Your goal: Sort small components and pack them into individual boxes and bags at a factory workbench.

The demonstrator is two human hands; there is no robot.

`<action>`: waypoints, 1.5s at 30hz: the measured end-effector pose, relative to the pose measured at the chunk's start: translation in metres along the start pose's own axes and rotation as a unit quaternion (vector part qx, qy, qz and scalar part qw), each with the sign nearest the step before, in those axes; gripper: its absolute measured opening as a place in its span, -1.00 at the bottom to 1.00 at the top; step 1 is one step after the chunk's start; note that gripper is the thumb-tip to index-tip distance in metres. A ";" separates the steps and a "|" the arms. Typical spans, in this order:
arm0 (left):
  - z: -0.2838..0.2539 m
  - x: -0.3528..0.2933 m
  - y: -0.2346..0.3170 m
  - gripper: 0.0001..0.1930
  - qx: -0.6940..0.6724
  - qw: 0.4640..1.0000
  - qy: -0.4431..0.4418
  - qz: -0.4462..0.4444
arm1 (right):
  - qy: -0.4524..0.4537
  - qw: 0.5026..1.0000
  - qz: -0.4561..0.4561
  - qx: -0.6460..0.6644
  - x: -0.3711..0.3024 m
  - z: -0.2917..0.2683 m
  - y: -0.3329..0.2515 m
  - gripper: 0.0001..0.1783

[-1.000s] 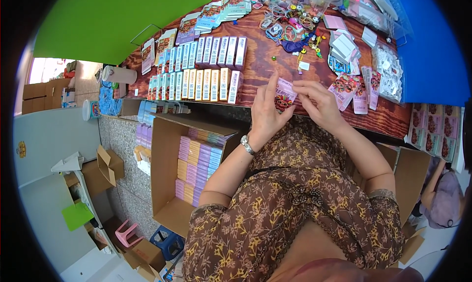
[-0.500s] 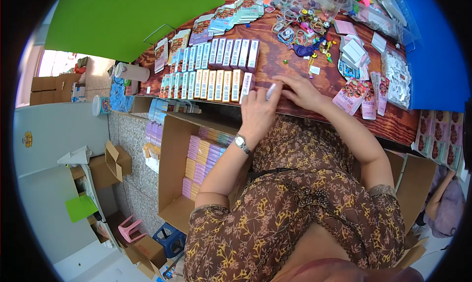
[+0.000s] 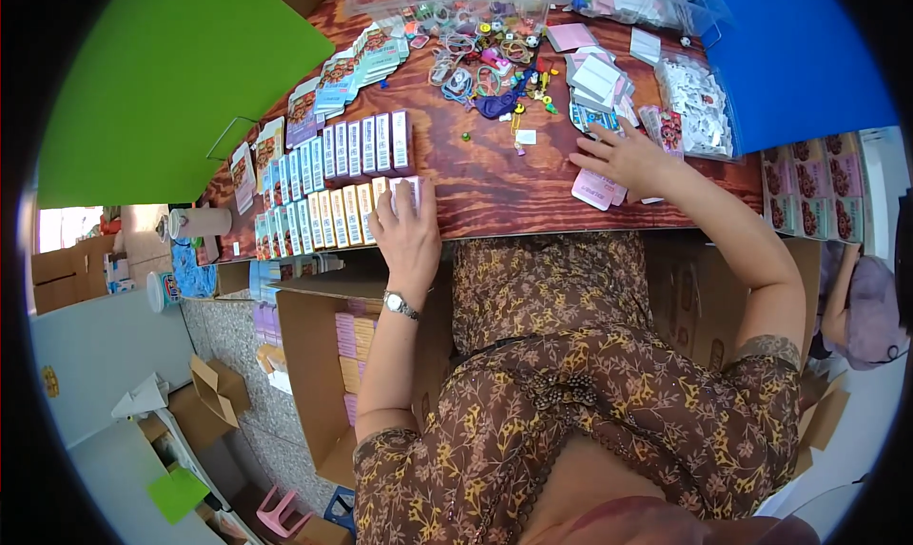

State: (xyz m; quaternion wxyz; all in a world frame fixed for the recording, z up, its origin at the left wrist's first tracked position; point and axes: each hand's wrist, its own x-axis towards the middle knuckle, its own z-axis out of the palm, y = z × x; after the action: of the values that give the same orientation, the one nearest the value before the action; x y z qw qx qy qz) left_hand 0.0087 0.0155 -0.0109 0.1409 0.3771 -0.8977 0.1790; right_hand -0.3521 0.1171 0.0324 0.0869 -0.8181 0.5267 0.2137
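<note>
Fingers (image 3: 602, 150) of right hand (image 3: 635, 160) spread over cartons (image 3: 592, 189); left hand (image 3: 409, 239) touches 1 of 2 box rows (image 3: 325, 218), grip unclear.

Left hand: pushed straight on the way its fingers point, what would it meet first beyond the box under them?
Most likely the purple box at the right end of the back row, ahead of the left hand. Height is unclear here, so it might pass over.
</note>
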 end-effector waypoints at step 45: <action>0.018 0.034 0.095 -0.15 -0.579 0.792 -0.030 -0.192 | 0.328 0.836 0.340 0.278 0.056 0.025 0.131 -0.52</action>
State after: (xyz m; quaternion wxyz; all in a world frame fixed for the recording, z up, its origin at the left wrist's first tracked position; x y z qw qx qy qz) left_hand -0.0856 0.0485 -0.0342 0.3373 0.3951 -0.7464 -0.4160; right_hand -0.4563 0.0239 -0.0033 0.0542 -0.5515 0.8063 -0.2067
